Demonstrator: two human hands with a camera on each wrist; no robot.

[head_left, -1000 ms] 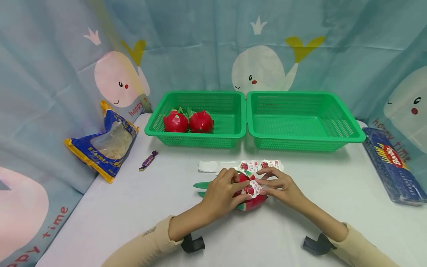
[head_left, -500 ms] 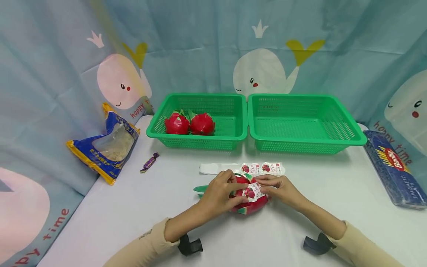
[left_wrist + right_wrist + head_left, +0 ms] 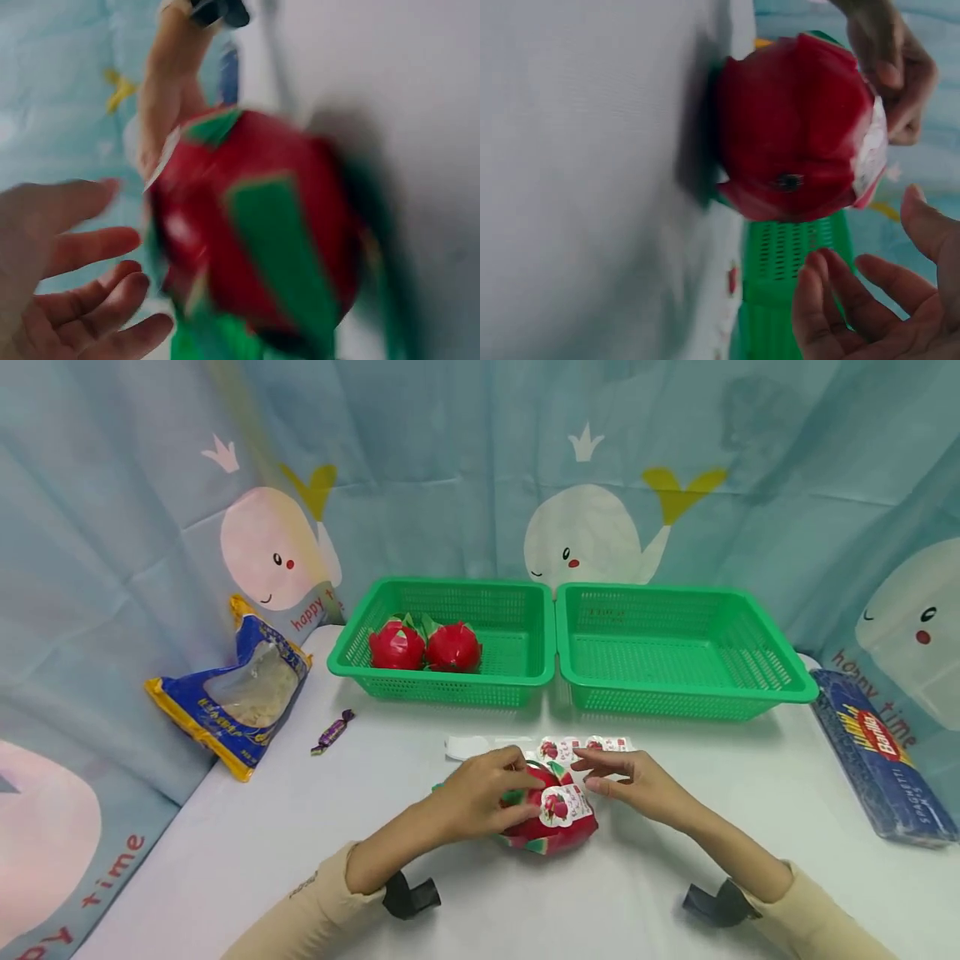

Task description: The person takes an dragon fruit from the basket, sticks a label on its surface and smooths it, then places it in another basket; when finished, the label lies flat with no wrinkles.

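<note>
A red dragon fruit (image 3: 572, 837) with green leaf tips lies on the white table. On its upper side sits a white label (image 3: 566, 806) printed with dragon fruit, flat against the skin. My left hand (image 3: 476, 797) is at the fruit's left, its loosely bent fingers holding nothing; the left wrist view shows a small gap between them and the fruit (image 3: 255, 225). To the right, my right hand (image 3: 645, 787) hovers with fingers spread and apart from the fruit (image 3: 795, 127). Behind the fruit a backing strip (image 3: 468, 747) still bears labels, partly covered by the hands.
Two green baskets stand at the back; the left basket (image 3: 442, 687) holds two dragon fruits (image 3: 453, 647), and the right basket (image 3: 682, 700) is beside it. A wrapped candy (image 3: 332, 732) and a blue bag (image 3: 240, 693) lie left, a spaghetti pack (image 3: 885, 756) right.
Both hands have let go of the label, which now lies on the fruit. My left hand has shifted left, and the right hand has drawn slightly away. The head view has tilted up slightly.
</note>
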